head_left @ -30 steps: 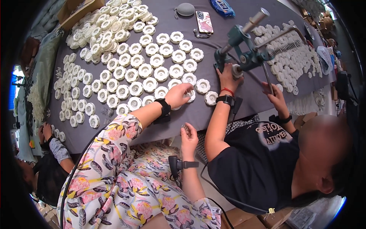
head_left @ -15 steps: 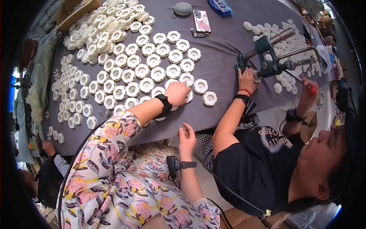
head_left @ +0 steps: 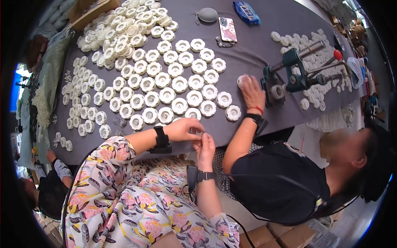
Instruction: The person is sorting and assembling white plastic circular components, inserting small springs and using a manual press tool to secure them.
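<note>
My left hand [head_left: 185, 129] has come back to the table's front edge, its fingers curled in a pinch against my right hand [head_left: 204, 149]. The right hand's fingertips are pressed together as well. Something tiny and pale seems to sit between them, too small to name. Just beyond the hands, white scalloped round knobs [head_left: 179, 106] lie in loose rows, each with a recessed centre. Small metal springs [head_left: 120, 122] lie left of my left forearm, near the knobs.
On the right, a co-worker's hand [head_left: 253, 97] touches a white knob [head_left: 240, 82] beside a green hand press [head_left: 294, 70] with a red-ball lever. A heap of white parts [head_left: 124, 31], a phone [head_left: 228, 29], a grey case [head_left: 208, 15] and a blue packet [head_left: 247, 12] lie farther back.
My left hand has drawn back from the knobs to meet my right hand. The co-worker's near hand has moved off the press onto a knob; their other hand has left the lever.
</note>
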Motion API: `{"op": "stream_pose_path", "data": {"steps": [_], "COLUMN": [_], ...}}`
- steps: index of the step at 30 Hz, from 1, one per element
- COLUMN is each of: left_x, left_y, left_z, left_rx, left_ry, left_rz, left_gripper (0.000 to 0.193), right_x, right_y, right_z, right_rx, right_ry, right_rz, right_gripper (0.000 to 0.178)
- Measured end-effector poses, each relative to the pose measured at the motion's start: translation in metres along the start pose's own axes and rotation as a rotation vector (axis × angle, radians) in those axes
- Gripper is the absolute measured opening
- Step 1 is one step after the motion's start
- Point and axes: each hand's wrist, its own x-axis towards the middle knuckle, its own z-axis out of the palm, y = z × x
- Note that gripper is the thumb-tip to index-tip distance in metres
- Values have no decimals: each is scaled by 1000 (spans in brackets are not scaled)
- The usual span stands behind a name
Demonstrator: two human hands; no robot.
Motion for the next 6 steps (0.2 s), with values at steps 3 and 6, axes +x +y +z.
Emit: {"op": "stream_pose_path", "data": {"steps": [3, 6], "left_x": [0, 6], "left_y": [-8, -33], "left_z": [-20, -58], "left_rx": [-138, 97], "left_ry": [305, 541], "left_rz": [-268, -277], "left_gripper": [37, 31], "right_x": [2, 3], "right_y": [-4, 9], "right_z": [9, 4], "right_rx": [-88, -234], "right_ry": [-4, 16], "right_rz": [113, 135], "right_gripper": [26, 33]}}
